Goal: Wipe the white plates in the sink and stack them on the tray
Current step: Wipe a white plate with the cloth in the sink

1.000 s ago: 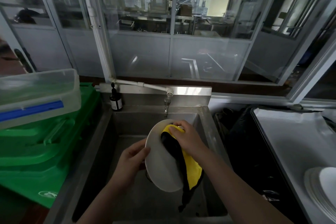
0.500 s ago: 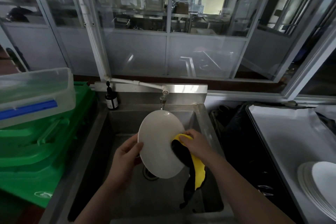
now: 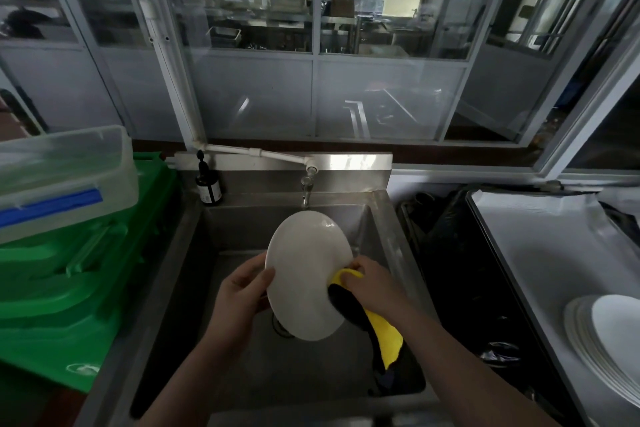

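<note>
Plate (image 3: pixel 306 276) up on edge over the sink (image 3: pixel 194 253), tilted, its white face toward me. My left hand (image 3: pixel 242 291) grips its left rim, thumb curled over the front, the other fingers behind and out of sight. My right hand (image 3: pixel 372 284) is clenched round the yellow and black cloth (image 3: pixel 360 314), pressing it against the plate's lower right edge; the loose end of the cloth hangs down into the basin. How my right fingertips lie under the cloth, I cannot tell.

Behind the plate, the drain (image 3: pixel 278 328) shows only as a sliver. The tap (image 3: pixel 306 189) sits just above the plate's top rim. A dark pump bottle (image 3: pixel 207 185) stands on the sink's back left corner, label unreadable.

Off to the right, on the white-lined tray (image 3: pixel 540 253), a stack of plates (image 3: pixel 609 340) is cut off by the frame edge. Left, green crates (image 3: pixel 69 288) with a clear lidded box (image 3: pixel 62 177) on top.

Against a second ago: the cloth was up at the plate's top; now it's down by the lower right edge, and the plate faces me more fully.
</note>
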Tool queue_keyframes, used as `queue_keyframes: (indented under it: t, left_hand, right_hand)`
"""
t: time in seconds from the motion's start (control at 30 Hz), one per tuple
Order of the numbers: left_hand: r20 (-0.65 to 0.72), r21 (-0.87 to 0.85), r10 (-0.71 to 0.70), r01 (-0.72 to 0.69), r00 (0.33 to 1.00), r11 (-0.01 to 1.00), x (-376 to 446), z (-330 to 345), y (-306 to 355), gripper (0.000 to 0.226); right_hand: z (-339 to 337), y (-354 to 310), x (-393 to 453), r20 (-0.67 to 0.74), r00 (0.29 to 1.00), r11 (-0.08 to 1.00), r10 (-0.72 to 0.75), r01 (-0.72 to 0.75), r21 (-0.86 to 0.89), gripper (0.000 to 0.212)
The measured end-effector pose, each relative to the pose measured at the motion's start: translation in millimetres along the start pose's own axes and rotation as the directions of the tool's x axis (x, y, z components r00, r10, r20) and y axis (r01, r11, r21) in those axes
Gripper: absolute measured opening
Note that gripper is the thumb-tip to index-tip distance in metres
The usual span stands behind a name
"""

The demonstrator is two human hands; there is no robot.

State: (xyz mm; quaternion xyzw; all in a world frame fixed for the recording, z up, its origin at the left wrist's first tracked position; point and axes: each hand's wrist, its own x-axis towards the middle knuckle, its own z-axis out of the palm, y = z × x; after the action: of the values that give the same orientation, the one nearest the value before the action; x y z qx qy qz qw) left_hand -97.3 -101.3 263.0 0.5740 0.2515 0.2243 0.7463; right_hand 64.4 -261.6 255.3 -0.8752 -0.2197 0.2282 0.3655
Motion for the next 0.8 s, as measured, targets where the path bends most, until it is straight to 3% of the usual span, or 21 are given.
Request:
queue_keyframes:
  t: [0.3, 0.8]
  left_hand:
    - [0.054, 0.075, 0.048, -0.052, 0.997, 0.996, 6.0, -0.6, 7.9, 0.029]
    - [-0.041, 0.154, 0.183, -0.175, 0.982, 0.972, 9.1, 12.4, 12.9, 0.023]
  right_hand:
    - [-0.3, -33.2, 6.5, -0.043, 0.996, 0.99, -0.08, 0.085, 0.115, 0.017]
    - [2.7, -80.3, 17.3, -0.17, 0.957, 0.942, -0.236, 0.268, 0.202, 0.014]
